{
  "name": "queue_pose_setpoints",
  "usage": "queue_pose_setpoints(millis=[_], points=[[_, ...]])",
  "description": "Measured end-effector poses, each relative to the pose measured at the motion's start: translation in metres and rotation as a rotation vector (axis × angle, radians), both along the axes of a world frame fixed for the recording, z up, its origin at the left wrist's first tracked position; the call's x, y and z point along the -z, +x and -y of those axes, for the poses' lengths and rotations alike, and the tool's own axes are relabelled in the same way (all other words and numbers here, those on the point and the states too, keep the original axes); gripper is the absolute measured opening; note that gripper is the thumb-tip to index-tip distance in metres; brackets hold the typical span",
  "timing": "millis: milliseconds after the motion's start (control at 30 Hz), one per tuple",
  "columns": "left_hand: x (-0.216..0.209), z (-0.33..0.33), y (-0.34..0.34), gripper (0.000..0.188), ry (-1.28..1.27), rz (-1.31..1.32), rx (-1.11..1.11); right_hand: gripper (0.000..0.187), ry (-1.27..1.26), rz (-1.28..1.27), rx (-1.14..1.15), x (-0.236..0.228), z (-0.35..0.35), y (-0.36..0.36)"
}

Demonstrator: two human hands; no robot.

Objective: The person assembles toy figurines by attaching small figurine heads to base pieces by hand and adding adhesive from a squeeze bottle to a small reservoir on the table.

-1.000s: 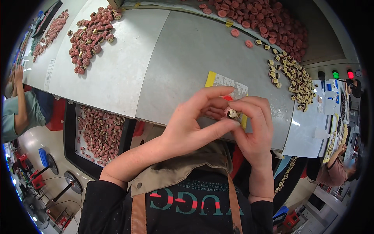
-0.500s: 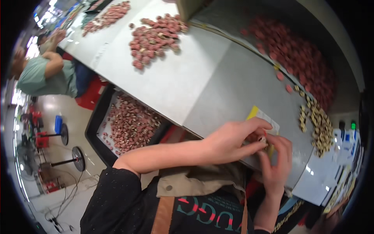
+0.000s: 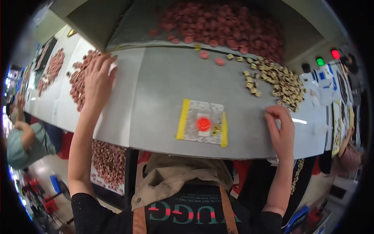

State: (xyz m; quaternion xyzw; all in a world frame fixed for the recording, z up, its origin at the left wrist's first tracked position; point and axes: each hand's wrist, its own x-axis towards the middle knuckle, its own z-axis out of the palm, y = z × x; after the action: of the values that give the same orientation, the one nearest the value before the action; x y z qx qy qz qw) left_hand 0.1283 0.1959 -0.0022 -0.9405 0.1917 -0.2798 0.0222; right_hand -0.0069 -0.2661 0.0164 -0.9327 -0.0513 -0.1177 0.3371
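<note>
My left hand (image 3: 99, 80) reaches over the right edge of a pile of pinkish-red round pieces (image 3: 80, 80). Its fingers are stretched out, and I see nothing held in them. Just short of a heap of small gold-coloured pieces with dark centres (image 3: 278, 80), my right hand (image 3: 281, 126) hovers with its fingers loosely bent and apart; nothing shows in it. Between my hands lies a grey-white square pad (image 3: 194, 130) with yellow tape along two sides. A bright red disc (image 3: 203, 124) sits on it, beside a small gold-coloured bit (image 3: 216, 129).
A large heap of red round pieces (image 3: 226, 25) fills the recess behind the grey worktop (image 3: 163, 82). Two loose ones lie at its edge. Below the table's front edge, left, a black-rimmed tray (image 3: 132, 167) holds many more pieces. Other people work at both sides.
My hands were together over the pad, fingers around a small piece. They have parted: left to the pinkish-red pile, right toward the gold-coloured pieces. The pad is uncovered, and the view has turned.
</note>
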Motion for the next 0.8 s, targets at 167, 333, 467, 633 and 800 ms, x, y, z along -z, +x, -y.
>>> queue_pose_setpoints(millis=[167, 333, 467, 633, 800], points=[[-0.004, 0.125, 0.03, 0.029, -0.325, -0.123, 0.42, 0.022, -0.138, 0.148, -0.051, 0.022, -0.006, 0.043], [0.017, 0.177, 0.058, 0.029, -0.344, -0.074, 0.398, 0.019, -0.184, 0.203, -0.026, 0.031, -0.014, 0.047], [0.018, 0.174, 0.061, 0.026, -0.371, -0.087, 0.5, 0.017, -0.152, 0.183, -0.044, 0.026, -0.007, 0.027], [0.014, 0.176, 0.059, 0.024, -0.518, -0.087, 0.47, 0.015, 0.181, -0.011, -0.117, 0.009, -0.017, 0.002], [0.02, 0.166, 0.066, 0.024, -0.421, -0.009, 0.346, 0.019, 0.024, 0.072, -0.208, 0.024, -0.025, 0.004]])
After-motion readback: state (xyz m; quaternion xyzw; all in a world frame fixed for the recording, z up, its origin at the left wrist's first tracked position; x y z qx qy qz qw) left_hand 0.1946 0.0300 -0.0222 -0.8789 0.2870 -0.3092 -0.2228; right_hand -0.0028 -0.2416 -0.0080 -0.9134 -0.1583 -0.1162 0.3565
